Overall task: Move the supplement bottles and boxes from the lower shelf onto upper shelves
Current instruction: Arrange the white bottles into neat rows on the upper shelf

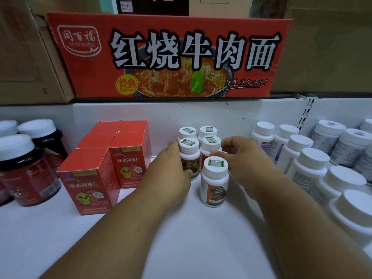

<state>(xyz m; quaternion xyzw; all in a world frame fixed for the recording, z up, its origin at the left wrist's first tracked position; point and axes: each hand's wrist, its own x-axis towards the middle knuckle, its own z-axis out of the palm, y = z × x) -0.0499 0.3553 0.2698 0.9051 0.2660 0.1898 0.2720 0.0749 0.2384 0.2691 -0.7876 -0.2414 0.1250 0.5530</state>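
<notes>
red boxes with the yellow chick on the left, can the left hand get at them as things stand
Probably yes. The left hand rests against the orange-label bottles, right beside the red boxes. Only bare white shelf lies between them, and the front box stands unobstructed at the near edge.

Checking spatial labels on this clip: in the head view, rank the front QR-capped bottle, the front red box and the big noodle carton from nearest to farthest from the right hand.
1. Front QR-capped bottle: just left of the right hand, whose grip seems to touch it.
2. Front red box: far left on the shelf, beyond the left hand.
3. Noodle carton: above, behind the shelf.
</notes>
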